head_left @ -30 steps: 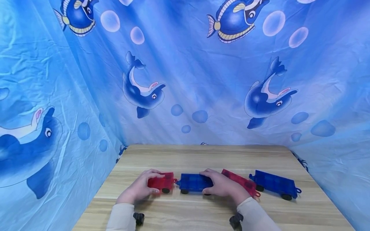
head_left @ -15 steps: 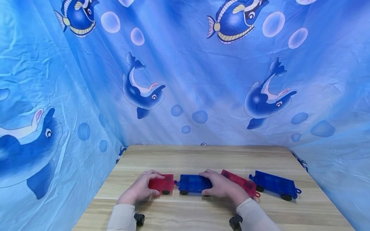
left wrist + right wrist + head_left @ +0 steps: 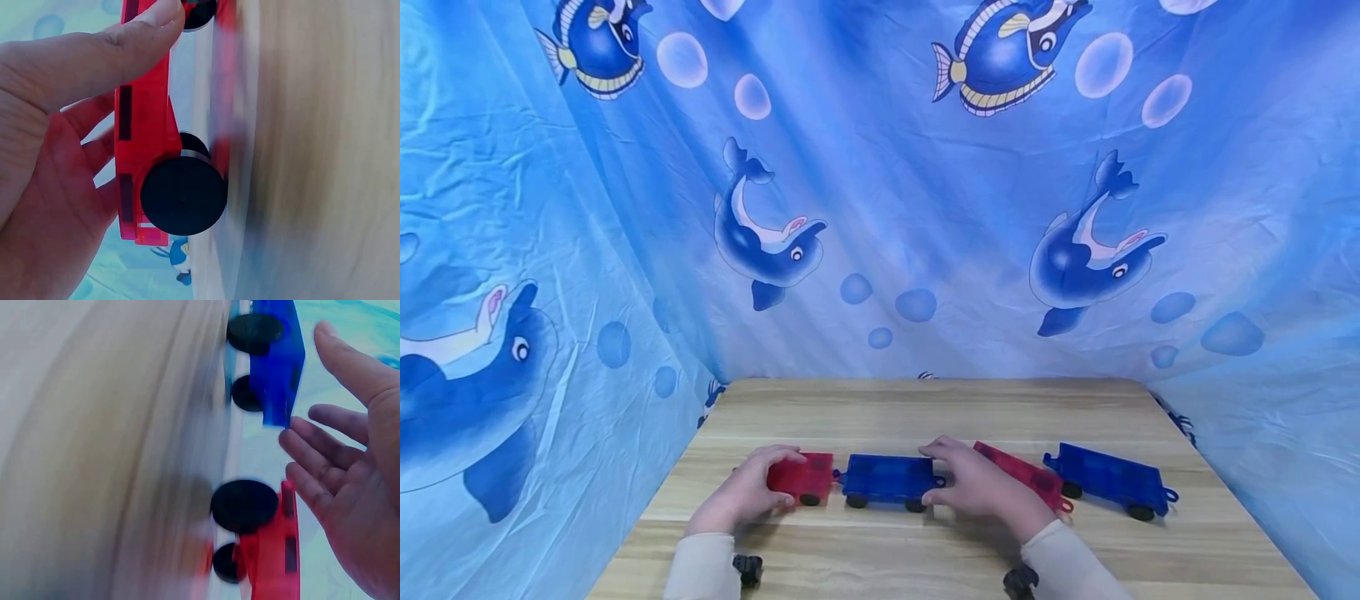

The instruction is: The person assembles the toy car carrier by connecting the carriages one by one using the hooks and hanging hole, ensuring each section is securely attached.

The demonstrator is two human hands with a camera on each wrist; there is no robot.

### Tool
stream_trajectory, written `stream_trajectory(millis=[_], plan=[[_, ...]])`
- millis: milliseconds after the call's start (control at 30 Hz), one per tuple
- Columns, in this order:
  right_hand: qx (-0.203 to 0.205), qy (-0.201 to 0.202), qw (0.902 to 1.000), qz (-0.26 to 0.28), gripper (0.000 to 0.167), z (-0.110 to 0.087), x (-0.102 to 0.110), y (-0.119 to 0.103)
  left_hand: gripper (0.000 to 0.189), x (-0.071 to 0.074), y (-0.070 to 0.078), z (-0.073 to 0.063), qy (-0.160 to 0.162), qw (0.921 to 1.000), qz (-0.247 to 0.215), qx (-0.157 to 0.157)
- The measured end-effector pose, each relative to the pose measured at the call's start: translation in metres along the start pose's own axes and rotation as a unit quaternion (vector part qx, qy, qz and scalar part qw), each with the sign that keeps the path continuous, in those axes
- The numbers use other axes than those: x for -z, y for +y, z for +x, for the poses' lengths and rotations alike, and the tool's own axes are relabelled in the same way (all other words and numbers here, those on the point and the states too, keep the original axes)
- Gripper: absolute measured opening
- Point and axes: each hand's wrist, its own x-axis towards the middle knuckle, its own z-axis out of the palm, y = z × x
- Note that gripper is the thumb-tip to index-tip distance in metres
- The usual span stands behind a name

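In the head view my left hand point(image 3: 741, 496) grips the left end of a see-through red toy train car point(image 3: 812, 475) with black wheels. The left wrist view shows the thumb on one side of this red car point(image 3: 144, 156) and fingers on the other. A blue toy train car point(image 3: 891, 477) follows at its right, the two meeting at the small coupling hook. My right hand point(image 3: 973, 479) is spread around the coupling loop at the blue car's right end. From the right wrist view, its fingers are loosely extended beside the blue car point(image 3: 275, 369), holding nothing.
Behind the right hand a second red car point(image 3: 1018, 475) stands at a slant. Farther right is another blue car point(image 3: 1108, 479), also angled. All stand on a wooden table point(image 3: 925, 408) with sea-patterned cloth point(image 3: 880, 250) hanging behind and at the sides.
My left hand has drawn the red car to the left, and the first blue car has moved along behind it. The right hand has let go of that blue car. The two right-hand cars stay put.
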Motion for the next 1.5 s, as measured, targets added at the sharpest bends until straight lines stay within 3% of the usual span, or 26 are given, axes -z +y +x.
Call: stream_trajectory(millis=[233,500,833,1000,1133,1333,1500], plan=[[-0.009,0.050,0.9986,-0.014,0.068,-0.019,0.017,0.017,0.061,0.010,-0.008,-0.003,0.002,0.9998,-0.009,0.016],[-0.067,0.094,0.9926,-0.038,0.069,-0.038,0.033,0.039,0.062,0.017,-0.016,-0.006,0.001,0.9998,-0.008,0.021],[-0.100,0.086,0.9893,-0.062,0.084,-0.054,0.042,0.056,0.071,0.022,-0.020,-0.006,0.003,0.9998,-0.021,0.008],[-0.128,0.066,0.9882,-0.051,0.088,-0.058,0.042,0.060,0.071,0.021,-0.009,-0.006,0.007,0.9991,-0.043,0.004],[-0.136,0.052,0.9880,-0.049,0.088,-0.060,0.042,0.060,0.066,0.015,0.009,0.000,0.012,0.9983,-0.054,-0.018],[-0.156,0.045,0.9857,-0.045,0.085,-0.063,0.040,0.060,0.070,-0.003,0.034,0.014,0.019,0.9977,-0.026,-0.059],[-0.158,0.045,0.9858,-0.036,0.083,-0.063,0.039,0.059,0.075,-0.018,0.048,0.024,-0.003,0.9969,-0.021,-0.076]])
